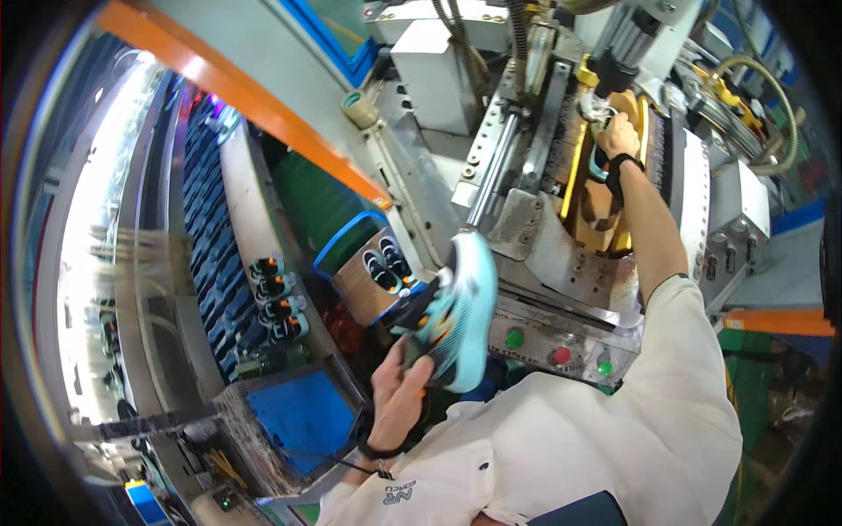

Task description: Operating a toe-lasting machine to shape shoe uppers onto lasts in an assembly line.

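Observation:
A teal and white sneaker (465, 311) with a black collar and orange details is in my left hand (399, 399), whose fingers and thumb close around its heel end. The shoe is tilted, with its pale toe end pointing up toward the machine. My right hand (619, 138) reaches into the press machine (561, 289) at the upper right. There its fingers curl onto a second sneaker (599, 164), seen only as a teal and white patch between yellow side pads (574, 175). My hand and wristband hide part of that shoe.
Green and red buttons (562, 355) sit on the machine's front panel. To the left, a blue-rimmed cart (351, 289) holds two dark shoes (383, 265). Several more shoes (279, 298) stand beside a dark ridged conveyor (206, 219). A blue-topped stand (303, 421) is at lower left.

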`<state>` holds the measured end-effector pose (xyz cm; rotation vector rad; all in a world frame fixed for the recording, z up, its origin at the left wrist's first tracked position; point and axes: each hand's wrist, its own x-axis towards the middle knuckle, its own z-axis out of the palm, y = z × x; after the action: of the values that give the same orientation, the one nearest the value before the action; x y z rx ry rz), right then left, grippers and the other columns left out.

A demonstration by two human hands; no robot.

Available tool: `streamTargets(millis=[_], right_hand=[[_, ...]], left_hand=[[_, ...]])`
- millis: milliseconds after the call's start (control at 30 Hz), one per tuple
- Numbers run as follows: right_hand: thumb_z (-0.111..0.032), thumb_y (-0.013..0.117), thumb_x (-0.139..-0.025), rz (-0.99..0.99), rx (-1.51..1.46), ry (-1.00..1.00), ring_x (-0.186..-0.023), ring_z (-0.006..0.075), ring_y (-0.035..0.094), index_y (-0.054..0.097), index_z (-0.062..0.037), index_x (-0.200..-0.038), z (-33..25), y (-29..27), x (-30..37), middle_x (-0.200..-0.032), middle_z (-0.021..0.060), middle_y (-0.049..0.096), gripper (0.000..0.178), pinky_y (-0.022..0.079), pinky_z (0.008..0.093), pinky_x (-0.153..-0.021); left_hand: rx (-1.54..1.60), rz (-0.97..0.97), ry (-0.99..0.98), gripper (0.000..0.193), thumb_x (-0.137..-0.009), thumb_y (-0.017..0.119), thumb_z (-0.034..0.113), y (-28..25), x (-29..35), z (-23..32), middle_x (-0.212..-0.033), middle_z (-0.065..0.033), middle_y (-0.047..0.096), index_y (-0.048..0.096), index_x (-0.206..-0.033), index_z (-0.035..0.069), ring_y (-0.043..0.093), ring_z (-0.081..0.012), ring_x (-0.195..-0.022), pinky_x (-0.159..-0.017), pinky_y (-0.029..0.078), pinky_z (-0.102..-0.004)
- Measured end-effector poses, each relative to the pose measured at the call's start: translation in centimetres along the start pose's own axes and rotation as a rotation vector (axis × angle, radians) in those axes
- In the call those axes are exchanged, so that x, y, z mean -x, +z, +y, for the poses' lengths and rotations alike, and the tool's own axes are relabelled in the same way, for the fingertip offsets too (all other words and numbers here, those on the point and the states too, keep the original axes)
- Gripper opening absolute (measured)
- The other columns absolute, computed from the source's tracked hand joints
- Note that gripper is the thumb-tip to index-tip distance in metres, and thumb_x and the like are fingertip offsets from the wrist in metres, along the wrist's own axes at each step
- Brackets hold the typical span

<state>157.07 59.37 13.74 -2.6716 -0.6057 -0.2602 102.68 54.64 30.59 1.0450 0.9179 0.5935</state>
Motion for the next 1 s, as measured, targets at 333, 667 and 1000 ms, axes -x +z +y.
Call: streamTargets(millis=[333,667,1000], right_hand=[[-0.021,0.059,-0.086,-0.142,-0.240,-0.737,-0.081,0.0327,0.066,0.064,-0.0020,-0.096,-2.8,-13.7,13.7,-0.088,0.0198,0.066,0.022,0.050,0.0422,-0.069],[-0.016,0.054,-0.089,-0.482,-0.385,-1.019,-0.092,0.0373,0.054,0.059,-0.0030,-0.090,-1.3,1.6,38.6,-0.090,0.0170,0.056,0.014,0.043,0.0475,-0.082],[-0.013,0.059,-0.090,-0.498,-0.427,-1.050,-0.099,0.0278,0.063,0.063,0.0015,-0.106,-4.0,6.9,33.8,-0.105,0.0194,0.065,0.023,0.048,0.0342,-0.089]], left_hand=[[0.168,0.625,0.056,0.037,-0.093,0.058,0.018,-4.5,11.9,-6.9,-0.108,-0.0072,0.063,0.053,-0.121,-0.005,0.061,-0.0131,-0.096,-0.081,0.049,-0.0270],[0.489,0.772,0.116,0.030,-0.094,0.057,0.011,-4.2,18.5,-16.2,-0.107,-0.0101,0.065,0.055,-0.117,-0.006,0.064,-0.0164,-0.098,-0.088,0.052,-0.0296],[0.665,1.364,0.145,0.027,-0.088,0.064,0.011,-14.7,29.6,-28.5,-0.098,-0.0088,0.067,0.061,-0.110,-0.005,0.067,-0.0174,-0.083,-0.076,0.055,-0.0310]])
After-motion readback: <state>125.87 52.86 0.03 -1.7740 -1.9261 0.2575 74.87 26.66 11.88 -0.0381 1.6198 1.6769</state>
